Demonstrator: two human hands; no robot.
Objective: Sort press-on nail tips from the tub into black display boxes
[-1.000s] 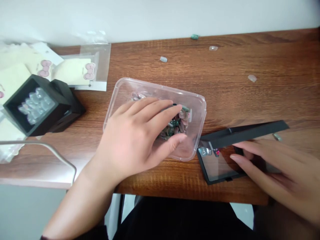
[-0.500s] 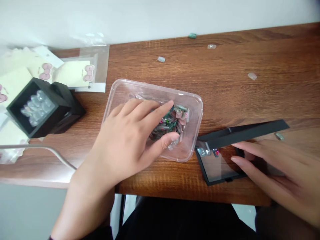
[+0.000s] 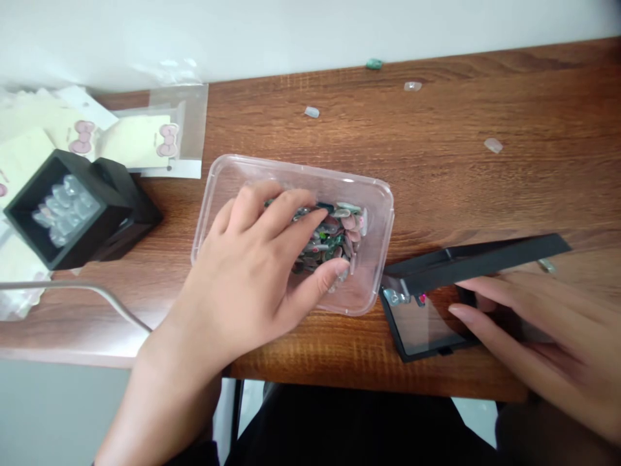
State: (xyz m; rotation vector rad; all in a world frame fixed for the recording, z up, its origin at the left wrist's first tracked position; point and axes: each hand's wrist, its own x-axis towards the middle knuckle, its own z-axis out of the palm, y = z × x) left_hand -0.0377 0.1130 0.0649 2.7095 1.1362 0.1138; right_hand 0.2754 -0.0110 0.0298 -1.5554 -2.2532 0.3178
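My left hand [image 3: 252,265] reaches into a clear plastic tub [image 3: 373,259], fingers curved down and thumb apart from the index finger. Beneath its fingertips lies a heap of false nails [image 3: 349,223], green, pink, grey and clear; whether a fingertip touches one is hidden. To the right, a flat black case [image 3: 412,355] with a clear panel stands with its lid [image 3: 490,262] raised at a slant. My right hand [image 3: 548,330] is at that lid, thumb and index finger apart, the index against the lid's lower edge. A few false nails [image 3: 396,296] show inside the case.
At left a black open box [image 3: 97,223] holds clear false nails [image 3: 68,207]. Behind it lie cream cards [image 3: 138,139] with pink bows, some bagged. A grey cable [image 3: 107,298] crosses the table. Several loose nails [image 3: 312,112] lie on the wood near the wall.
My left hand's fingers have curled more and drawn back slightly over the heap, uncovering more of the nails. My right hand and the raised lid are almost unchanged.
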